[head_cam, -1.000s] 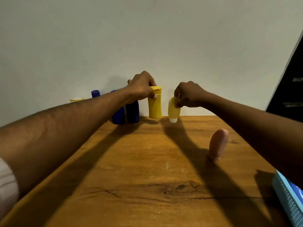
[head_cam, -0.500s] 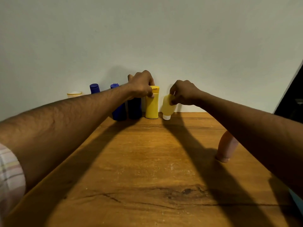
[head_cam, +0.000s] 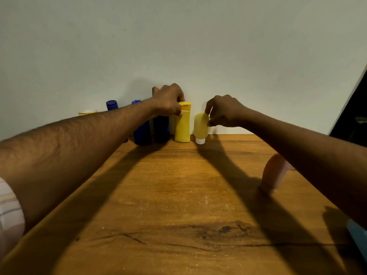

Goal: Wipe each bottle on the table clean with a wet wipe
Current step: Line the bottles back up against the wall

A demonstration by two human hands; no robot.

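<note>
Yellow plastic catches the light at the far edge of the table [head_cam: 178, 195], where a row of bottles stands against the wall [head_cam: 178, 36]. From the left: a pale cap [head_cam: 87, 111] half hidden behind the forearm, two blue bottles [head_cam: 111, 105] [head_cam: 141, 133], a dark bottle [head_cam: 161, 129], then the yellow bottle [head_cam: 182, 126], which the left hand [head_cam: 168, 102] pinches at the cap with curled fingers. Beside it the small tube [head_cam: 201, 126] stands cap-down, the right hand [head_cam: 224, 112] pinching its upper end between thumb and fingers. Both look light, smooth and a little squeezable, likely to tip or slide, so a hold round the body seems safer than at the tip. Nearer on the right stands a pink tube [head_cam: 274, 173], blurred, and possibly a blue pack [head_cam: 357, 237] at the frame edge. No wipe shows. Worn, scratched wood, plain pale wall, dim light.
</note>
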